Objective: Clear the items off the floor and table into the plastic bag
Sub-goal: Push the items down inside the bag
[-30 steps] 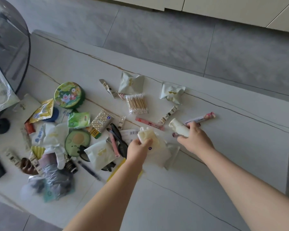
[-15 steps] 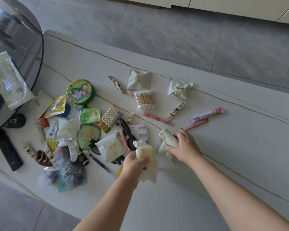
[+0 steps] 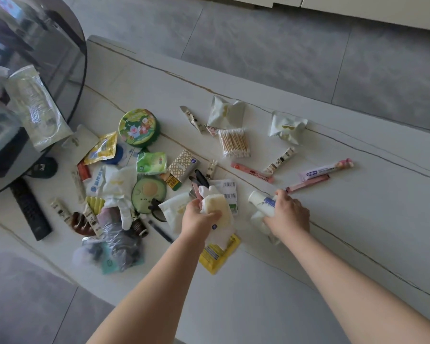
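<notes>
The small white bottle lies in the right hand, fingers curled round its body; it looks light, stiff and smooth, best gripped mid-body. The left hand clutches a soft pale packet. Beyond the fingertips lie pink sachets. Whatever sits under the right palm is hidden.
</notes>
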Available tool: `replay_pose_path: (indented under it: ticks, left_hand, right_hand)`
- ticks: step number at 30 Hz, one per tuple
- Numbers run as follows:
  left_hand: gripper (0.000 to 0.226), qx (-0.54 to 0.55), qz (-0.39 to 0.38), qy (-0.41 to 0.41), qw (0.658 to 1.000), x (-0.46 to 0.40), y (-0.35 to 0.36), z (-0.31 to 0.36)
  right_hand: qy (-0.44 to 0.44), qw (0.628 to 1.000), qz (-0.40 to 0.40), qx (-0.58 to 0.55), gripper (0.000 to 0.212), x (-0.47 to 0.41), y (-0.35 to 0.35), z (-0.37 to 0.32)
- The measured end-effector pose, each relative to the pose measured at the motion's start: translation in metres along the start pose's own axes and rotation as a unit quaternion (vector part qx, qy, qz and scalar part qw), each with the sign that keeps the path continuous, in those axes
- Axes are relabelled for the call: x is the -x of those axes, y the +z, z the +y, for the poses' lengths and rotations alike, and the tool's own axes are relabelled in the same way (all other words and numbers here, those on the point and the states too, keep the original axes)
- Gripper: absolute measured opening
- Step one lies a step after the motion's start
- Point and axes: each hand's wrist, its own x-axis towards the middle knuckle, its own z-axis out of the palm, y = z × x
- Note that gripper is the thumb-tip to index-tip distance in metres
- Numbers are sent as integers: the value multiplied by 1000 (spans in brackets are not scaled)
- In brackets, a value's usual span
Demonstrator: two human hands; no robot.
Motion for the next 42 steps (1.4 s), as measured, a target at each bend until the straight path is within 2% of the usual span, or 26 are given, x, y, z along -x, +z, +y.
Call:
replay_pose_path:
  ticks: [5,15,19,24,30,38,42]
  left_hand:
    - [45,-77,15,45,996,-25,15,19]
    - [43,-155,132,29,979,-46,33,16]
    - [54,-159,122,17,980,-40,32,16]
    - [56,-158,84,34,983,-32,37,4]
    - [48,-244,104,86,960,-35,41,-1]
    - [48,-296,134,66,943,-30,44,3]
    - [43,-369,148,74,914,-28,42,1]
  right_hand:
    - [28,997,-32,-70,59,-1,-9,4]
    - [39,994,-36,-96,81,0,-4,14]
    - [42,992,-36,-118,83,6,-11,17]
    - [33,991,-31,-123,81,9,-19,20]
    - [23,993,-31,-114,82,9,-10,21]
    - [15,993,-24,-115,76,14,-8,24]
    - [10,993,-13,-114,77,14,-13,28]
